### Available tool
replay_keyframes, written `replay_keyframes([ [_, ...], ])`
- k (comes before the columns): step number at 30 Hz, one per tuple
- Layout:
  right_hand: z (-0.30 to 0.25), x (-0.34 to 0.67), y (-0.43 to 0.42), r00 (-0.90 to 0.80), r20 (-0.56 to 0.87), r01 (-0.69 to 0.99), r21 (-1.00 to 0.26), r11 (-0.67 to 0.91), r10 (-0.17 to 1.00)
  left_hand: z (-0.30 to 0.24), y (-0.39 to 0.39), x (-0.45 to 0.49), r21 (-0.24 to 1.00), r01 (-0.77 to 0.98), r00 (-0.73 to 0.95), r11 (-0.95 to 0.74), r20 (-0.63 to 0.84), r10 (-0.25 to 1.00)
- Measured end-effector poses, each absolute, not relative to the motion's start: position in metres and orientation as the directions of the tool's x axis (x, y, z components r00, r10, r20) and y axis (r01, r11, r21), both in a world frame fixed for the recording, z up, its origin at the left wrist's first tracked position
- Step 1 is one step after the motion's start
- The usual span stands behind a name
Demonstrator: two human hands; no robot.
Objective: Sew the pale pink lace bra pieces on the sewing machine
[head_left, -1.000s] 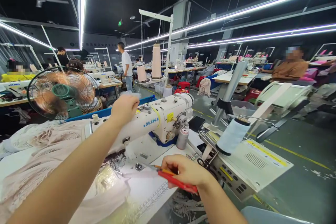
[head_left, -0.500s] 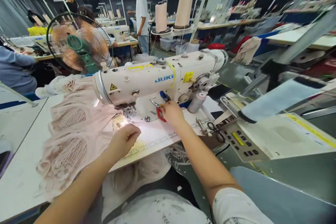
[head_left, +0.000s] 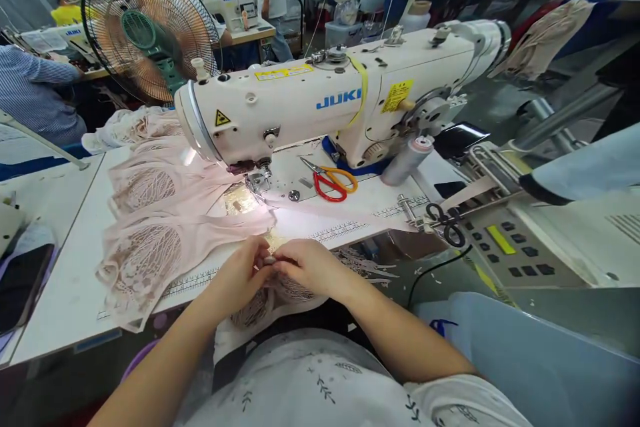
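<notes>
My left hand (head_left: 245,277) and my right hand (head_left: 307,270) meet at the table's front edge, fingertips pinched together on a small pale pink edge of fabric. It appears to belong to the lace bra (head_left: 295,288) hanging below them over my lap; the fingers partly hide it. Scissors (head_left: 333,181) with one red and one orange handle lie on the machine bed, apart from both hands. To the left, pink lace bra pieces (head_left: 150,247) spread over the table, their pink fabric reaching toward the needle area. The white sewing machine (head_left: 295,103) stands just beyond my hands.
A grey thread cone (head_left: 407,160) stands by the machine's base. Small black-handled scissors (head_left: 447,221) hang by the control box (head_left: 520,250) at right. A fan (head_left: 150,33) stands behind left. A dark phone (head_left: 25,287) lies at far left; a pale blue bin (head_left: 530,360) is at lower right.
My right hand has let go of the red-and-orange scissors and moved down-left to my left hand. Both now pinch fabric at the table edge. The view has tilted downward.
</notes>
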State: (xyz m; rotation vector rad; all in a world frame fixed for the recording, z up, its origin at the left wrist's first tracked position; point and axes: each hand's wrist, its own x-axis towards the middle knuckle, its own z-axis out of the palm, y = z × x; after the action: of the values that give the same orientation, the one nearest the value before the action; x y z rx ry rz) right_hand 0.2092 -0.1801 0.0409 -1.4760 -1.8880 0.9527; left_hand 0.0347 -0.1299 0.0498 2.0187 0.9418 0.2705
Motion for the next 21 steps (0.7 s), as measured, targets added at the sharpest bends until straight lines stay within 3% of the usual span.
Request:
replay_keyframes([
  [3,0.035,0.223,-0.186,-0.208,0.02,0.563,-0.815,0.136,0.978,0.057,-0.121,0.04,0.829,0.458,0.763,-0.322,-0.181,0.62],
  [5,0.029,0.231,-0.19,-0.108,0.058,0.535,-0.838,0.107,0.992,0.065,-0.107,0.051,0.736,0.494,0.781,-0.462,-0.143,0.607],
  [8,0.016,0.242,-0.196,0.084,0.141,0.437,-0.895,0.09,0.986,0.075,-0.08,0.08,0.415,0.635,0.744,-0.652,-0.099,0.661],
  [10,0.009,0.248,-0.199,0.152,0.181,0.409,-0.906,0.105,0.972,0.078,-0.063,0.105,0.183,0.708,0.704,-0.682,-0.109,0.702],
  [12,0.004,0.252,-0.204,0.183,0.208,0.42,-0.9,0.115,0.961,0.075,-0.05,0.13,0.053,0.735,0.675,-0.676,-0.137,0.725],
  [17,-0.001,0.258,-0.216,0.225,0.273,0.454,-0.879,0.148,0.935,0.058,-0.03,0.169,-0.006,0.747,0.648,-0.665,-0.218,0.73],
  [21,-0.005,0.261,-0.223,0.259,0.328,0.486,-0.857,0.171,0.908,0.062,-0.022,0.175,0.038,0.735,0.667,-0.677,-0.22,0.711],
])
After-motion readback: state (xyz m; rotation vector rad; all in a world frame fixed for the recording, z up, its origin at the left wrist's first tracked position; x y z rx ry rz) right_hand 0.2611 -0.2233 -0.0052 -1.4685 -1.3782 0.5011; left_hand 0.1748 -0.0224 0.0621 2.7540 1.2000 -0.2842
